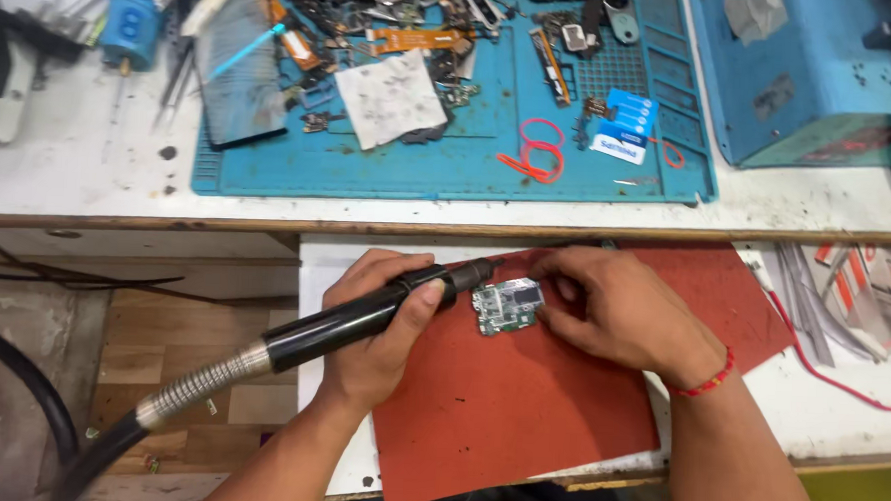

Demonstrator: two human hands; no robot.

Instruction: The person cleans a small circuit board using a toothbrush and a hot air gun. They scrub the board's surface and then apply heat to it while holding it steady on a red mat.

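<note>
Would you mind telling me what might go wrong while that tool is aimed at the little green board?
The right hand steadies the circuit board with fingers close to the tip of the black tool in the left hand, so they may get hurt. The board lies loose on the red mat and might slide. The tool's thick hose hangs off the bench and could tug the aim.

electronics repair workshop | blue work mat (369,172) | scattered phone parts (415,39) | tweezers (178,74)
</note>
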